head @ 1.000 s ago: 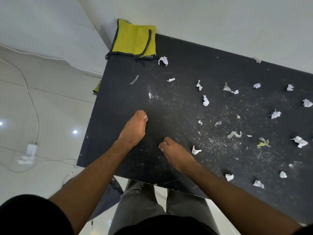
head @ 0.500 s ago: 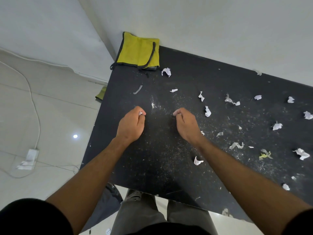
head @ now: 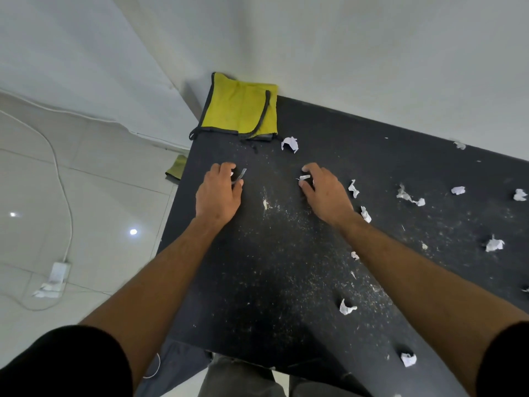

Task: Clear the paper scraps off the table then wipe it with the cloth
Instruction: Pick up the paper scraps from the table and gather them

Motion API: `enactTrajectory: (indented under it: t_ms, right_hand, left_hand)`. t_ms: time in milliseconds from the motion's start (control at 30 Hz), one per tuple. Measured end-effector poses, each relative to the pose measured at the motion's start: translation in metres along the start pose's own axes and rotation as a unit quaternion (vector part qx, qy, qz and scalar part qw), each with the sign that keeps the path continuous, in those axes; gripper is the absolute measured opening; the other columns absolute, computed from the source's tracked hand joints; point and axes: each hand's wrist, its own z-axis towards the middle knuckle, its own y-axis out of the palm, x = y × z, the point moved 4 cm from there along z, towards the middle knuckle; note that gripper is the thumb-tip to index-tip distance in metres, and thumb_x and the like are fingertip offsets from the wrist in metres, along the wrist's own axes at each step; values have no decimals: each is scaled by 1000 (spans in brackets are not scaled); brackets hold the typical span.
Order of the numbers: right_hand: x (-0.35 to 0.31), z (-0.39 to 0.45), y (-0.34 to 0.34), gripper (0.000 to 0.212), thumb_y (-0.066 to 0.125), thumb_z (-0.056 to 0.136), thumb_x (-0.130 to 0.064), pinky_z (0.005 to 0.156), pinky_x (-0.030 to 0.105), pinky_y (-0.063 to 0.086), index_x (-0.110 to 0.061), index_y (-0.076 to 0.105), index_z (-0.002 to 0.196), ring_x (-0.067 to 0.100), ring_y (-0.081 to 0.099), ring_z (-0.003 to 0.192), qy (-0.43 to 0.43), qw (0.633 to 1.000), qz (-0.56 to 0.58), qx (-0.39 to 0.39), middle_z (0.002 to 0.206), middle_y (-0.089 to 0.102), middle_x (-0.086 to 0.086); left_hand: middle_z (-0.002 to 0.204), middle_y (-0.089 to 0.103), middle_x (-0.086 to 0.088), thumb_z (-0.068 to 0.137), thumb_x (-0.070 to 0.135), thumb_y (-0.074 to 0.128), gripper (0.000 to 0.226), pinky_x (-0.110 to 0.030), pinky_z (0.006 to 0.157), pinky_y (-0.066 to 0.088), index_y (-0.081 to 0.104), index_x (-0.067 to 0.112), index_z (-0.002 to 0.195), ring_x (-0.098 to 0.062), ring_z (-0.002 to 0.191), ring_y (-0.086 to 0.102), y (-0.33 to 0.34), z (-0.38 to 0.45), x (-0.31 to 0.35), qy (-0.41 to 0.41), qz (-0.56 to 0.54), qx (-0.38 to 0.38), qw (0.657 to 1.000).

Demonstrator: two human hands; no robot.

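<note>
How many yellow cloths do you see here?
2. One cloth lies on the far corner of the table; a second cloth peeks out on the floor, partly hidden by the table.

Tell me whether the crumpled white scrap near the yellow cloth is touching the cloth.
Apart. The head view shows a strip of bare black table between the crumpled white scrap and the yellow cloth.

The tabletop [head: 286, 282] runs out of the picture at the right and bottom edges. A scrap [head: 526, 289] at the right edge shows only in part. The left hand [head: 219, 193] covers the near end of a thin strip [head: 241, 175], and its curled fingers hide whatever lies in the palm. The right hand [head: 325, 193] half covers a small scrap [head: 304, 177], so its grip cannot be told. Both arms are cut off at the bottom edge.
</note>
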Motion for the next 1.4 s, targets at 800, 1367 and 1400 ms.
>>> enactTrajectory:
  t_ms: [800,1367,1400]
  right_hand:
    - [12,-17,-32,18,42,101,-9,51,27,38,-11,59,95,9,45,54,53,985,138,88,63,51,-6]
    - [29,-26,-36,18,44,102,-10,52,25,35,-10,59,93,9,43,55,62,984,140,88,66,54,-2]
    - [29,-25,-35,18,44,103,-10,52,25,35,-10,59,93,9,43,55,63,984,142,87,65,53,-3]
  left_hand:
    - [128,59,-8,106,9,45,26,-32,94,48,58,9,127,-23,112,60,8,27,27,51,-104,-21,993]
    - [97,66,-4,100,21,61,13,-45,77,56,71,12,102,-21,85,62,2,39,8,134,-15,-27,991]
    - [96,64,-4,101,19,58,13,-42,77,55,68,11,100,-20,85,60,3,38,8,124,-19,-32,992]
